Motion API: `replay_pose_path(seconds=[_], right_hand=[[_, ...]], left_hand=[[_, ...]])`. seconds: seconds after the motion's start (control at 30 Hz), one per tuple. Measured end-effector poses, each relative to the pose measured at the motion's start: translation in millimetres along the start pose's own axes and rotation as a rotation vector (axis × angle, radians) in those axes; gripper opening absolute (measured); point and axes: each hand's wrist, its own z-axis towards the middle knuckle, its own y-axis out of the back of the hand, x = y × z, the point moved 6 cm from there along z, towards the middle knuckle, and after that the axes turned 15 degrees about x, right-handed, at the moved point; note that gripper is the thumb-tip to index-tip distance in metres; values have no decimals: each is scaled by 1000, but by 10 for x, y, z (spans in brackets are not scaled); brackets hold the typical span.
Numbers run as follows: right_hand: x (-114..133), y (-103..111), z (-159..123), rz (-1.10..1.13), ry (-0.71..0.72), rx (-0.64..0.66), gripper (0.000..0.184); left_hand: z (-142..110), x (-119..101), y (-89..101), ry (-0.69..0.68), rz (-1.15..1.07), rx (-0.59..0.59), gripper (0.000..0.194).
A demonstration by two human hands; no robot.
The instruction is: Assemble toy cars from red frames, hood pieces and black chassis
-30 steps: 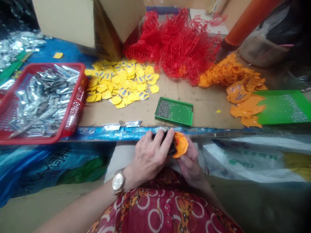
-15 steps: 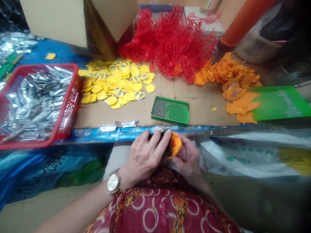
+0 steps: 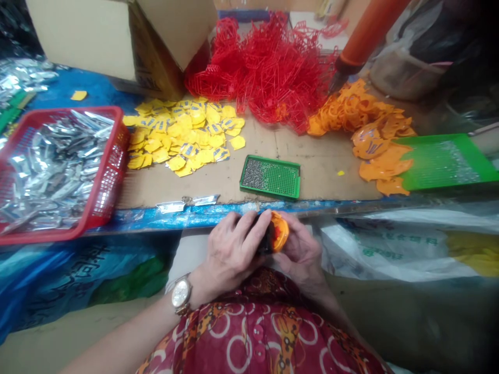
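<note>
A cardboard box (image 3: 152, 57) stands open at the far side of the bench (image 3: 327, 176), whose front edge is wrapped in blue tape (image 3: 195, 217). Blue plastic sheeting (image 3: 66, 280) and a white woven sack (image 3: 397, 249) drape below it, above a tan floor (image 3: 70, 337).

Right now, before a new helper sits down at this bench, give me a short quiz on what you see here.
1. True or false: the left hand wears a watch.
2. Which holds the silver foil pieces: A) the red basket, or B) the small green tray?
3. What colour is the piece held between the left hand and the right hand?

Key: 1 true; 2 A; 3 orange.
</note>
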Motion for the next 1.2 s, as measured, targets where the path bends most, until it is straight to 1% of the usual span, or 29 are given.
replay_pose_path(seconds=[0.2,0.47,0.67,0.77,0.9,1.03,1.2], right_hand=[[43,6,-7,-69,1,8,60],[99,15,-37,-294,98,8,61],[161,70,-45,-397,107,40,62],[209,72,-49,-418,125,35,63],[241,32,-53,-423,153,23,65],[255,12,-52,-429,160,-6,65],[256,13,-53,-405,158,-3,65]], left_hand=[[-21,8,-13,-3,-29,-20,64],[-35,30,5,-13,-64,-13,64],[-63,81,-46,2,-285,-31,71],[-69,100,-49,-1,-351,-86,74],[-74,94,-42,-30,-320,-137,75],[-76,73,-34,-43,-251,-143,74],[-77,57,-28,-43,-210,-148,75]])
